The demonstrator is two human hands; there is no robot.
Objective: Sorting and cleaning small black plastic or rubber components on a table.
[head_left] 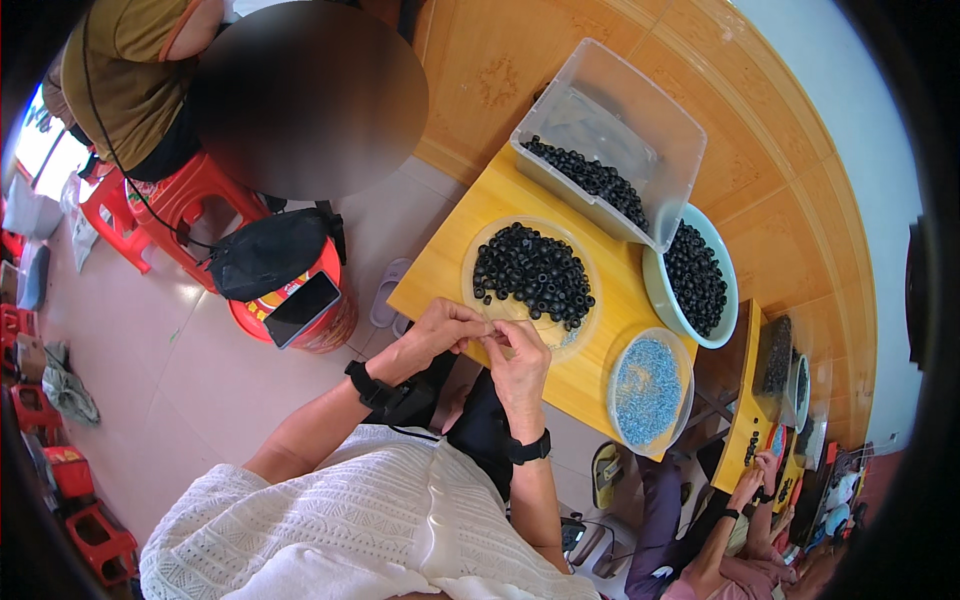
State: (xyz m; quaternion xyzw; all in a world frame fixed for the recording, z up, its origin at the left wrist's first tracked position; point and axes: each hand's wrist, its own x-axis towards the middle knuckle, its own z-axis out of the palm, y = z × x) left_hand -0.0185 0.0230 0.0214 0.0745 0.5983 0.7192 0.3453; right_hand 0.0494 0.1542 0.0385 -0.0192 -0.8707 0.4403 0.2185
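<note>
My left hand (447,328) and my right hand (521,362) meet fingertip to fingertip at the near edge of the yellow table (440,262). Both are closed in a pinch; whatever sits between the fingers is too small to make out. Just beyond them lies a round shallow clear tray (474,246) holding a heap of small black ring-shaped pieces (530,270). A few tiny pale blue bits (570,338) show in that tray by my right hand. To the right stands a round clear tub (688,392) with many small light blue pieces (648,385).
At the table's far side a clear plastic bin (672,135) and a pale green basin (733,290) hold more black pieces. Left on the floor are a red bucket (325,325) with a black bag (275,247) and phone (302,308), and red stools (190,195). Other people sit nearby.
</note>
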